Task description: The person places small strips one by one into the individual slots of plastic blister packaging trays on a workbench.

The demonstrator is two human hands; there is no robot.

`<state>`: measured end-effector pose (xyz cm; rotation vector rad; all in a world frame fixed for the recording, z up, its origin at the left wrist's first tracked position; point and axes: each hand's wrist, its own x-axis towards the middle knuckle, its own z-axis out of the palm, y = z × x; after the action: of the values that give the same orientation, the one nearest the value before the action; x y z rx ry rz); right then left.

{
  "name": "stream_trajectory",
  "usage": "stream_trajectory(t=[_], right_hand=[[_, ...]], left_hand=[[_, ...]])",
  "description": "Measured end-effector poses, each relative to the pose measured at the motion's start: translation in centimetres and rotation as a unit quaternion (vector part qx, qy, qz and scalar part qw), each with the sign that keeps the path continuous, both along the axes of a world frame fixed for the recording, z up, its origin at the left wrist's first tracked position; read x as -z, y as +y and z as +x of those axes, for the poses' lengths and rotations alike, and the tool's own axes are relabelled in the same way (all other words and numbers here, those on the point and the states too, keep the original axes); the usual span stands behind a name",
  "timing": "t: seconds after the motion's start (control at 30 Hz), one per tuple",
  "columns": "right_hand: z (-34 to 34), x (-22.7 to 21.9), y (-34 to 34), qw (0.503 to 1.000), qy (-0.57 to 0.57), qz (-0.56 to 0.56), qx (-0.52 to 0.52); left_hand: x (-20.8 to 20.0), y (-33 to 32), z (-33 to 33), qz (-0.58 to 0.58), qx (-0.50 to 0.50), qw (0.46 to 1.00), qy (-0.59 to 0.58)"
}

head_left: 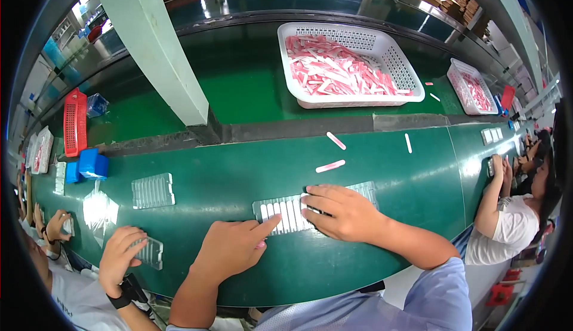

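Observation:
A clear plastic tray point(256, 211) lies on the green table before me, with white strips point(285, 214) side by side in its slots. My left hand point(230, 250) stretches its index finger onto the strips. Its other fingers are curled; a bit of pink shows by them, too small to make out. Over the tray's right part lies my right hand point(343, 214), fingers outstretched across the strips, thumb hidden. Past that hand, more clear slotted plastic point(367, 192) shows. Loose pink-and-white strips point(330, 166) rest farther up the table.
A white basket point(358, 100) of pink-and-white strips stands behind a low ledge point(286, 131). At left are a clear tray point(152, 191), a blue box point(94, 164) and a pillar point(161, 50). A neighbour's hand point(122, 253) holds another tray; a person point(507, 217) works at right.

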<state>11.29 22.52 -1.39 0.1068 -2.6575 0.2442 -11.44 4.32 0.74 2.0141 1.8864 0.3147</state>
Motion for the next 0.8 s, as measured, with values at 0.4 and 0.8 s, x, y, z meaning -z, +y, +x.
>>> stream_trajectory(t=[0.4,0.8], right_hand=[[-0.2,-2.4,-0.1,0.992,-0.025,-0.122,0.012],[-6.1,-3.6,-2.2,0.935,-0.081,-0.345,0.012]], left_hand=[[2.7,0.2,-2.5,-0.171,-0.084,0.523,-0.831],[1.8,0.5,-1.1,-0.255,-0.053,0.544,-0.798]])
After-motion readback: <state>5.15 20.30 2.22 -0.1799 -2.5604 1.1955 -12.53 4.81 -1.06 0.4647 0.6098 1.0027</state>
